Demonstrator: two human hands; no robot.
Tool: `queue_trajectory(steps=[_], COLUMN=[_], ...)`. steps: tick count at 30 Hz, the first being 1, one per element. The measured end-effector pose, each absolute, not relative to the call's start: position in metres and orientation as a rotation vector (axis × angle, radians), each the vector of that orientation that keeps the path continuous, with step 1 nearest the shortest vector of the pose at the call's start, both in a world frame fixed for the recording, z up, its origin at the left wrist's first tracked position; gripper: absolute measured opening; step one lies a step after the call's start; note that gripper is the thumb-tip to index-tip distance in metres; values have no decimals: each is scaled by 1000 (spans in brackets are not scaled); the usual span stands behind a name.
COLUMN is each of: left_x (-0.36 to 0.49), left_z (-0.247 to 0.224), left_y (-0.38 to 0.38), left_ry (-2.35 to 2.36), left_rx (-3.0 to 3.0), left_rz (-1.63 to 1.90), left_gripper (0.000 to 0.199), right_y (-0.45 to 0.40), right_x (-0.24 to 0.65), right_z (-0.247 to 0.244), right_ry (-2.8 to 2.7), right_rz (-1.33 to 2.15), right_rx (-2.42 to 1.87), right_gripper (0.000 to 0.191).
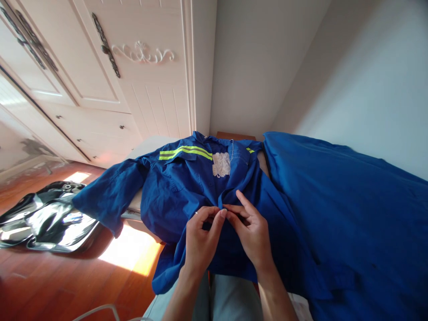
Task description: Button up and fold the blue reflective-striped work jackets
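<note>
A blue work jacket (174,191) with yellow-and-grey reflective stripes lies spread out, its collar at the far end and one sleeve hanging to the left. My left hand (203,232) pinches the front edge of the jacket between thumb and fingers. Right beside it, my right hand (249,227) also pinches that edge, its index finger raised. The fingertips of both hands nearly meet; any button between them is too small to make out. White lacy cloth (221,164) shows in the open neck.
Blue fabric (347,214) covers a surface on the right, against the wall. A cream cabinet (147,89) stands behind. Shiny black bag-like material (50,223) lies on the wooden floor (83,285) at left. A white cable (100,307) runs at the bottom.
</note>
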State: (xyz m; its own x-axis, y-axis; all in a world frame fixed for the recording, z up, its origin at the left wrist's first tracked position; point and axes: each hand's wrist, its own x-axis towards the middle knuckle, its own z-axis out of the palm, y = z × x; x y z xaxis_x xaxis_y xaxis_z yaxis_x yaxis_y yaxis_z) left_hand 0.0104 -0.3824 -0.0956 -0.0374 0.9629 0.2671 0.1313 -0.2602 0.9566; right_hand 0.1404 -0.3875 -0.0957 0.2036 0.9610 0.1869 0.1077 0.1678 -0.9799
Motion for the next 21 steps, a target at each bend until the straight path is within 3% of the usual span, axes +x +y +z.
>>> queue_trajectory(steps=[5, 21], left_x=[8, 8], left_z=[-101, -101], left_y=[-379, -378], left_ry=[1196, 1221], left_rx=[1461, 1376], left_rz=[1364, 1277], left_gripper=[19, 23], right_y=[-387, -386], right_x=[142, 146], right_z=[-93, -97], right_ry=[-1082, -1122], right_rz=[955, 907], right_rx=[-1222, -1172], right_gripper=[69, 54])
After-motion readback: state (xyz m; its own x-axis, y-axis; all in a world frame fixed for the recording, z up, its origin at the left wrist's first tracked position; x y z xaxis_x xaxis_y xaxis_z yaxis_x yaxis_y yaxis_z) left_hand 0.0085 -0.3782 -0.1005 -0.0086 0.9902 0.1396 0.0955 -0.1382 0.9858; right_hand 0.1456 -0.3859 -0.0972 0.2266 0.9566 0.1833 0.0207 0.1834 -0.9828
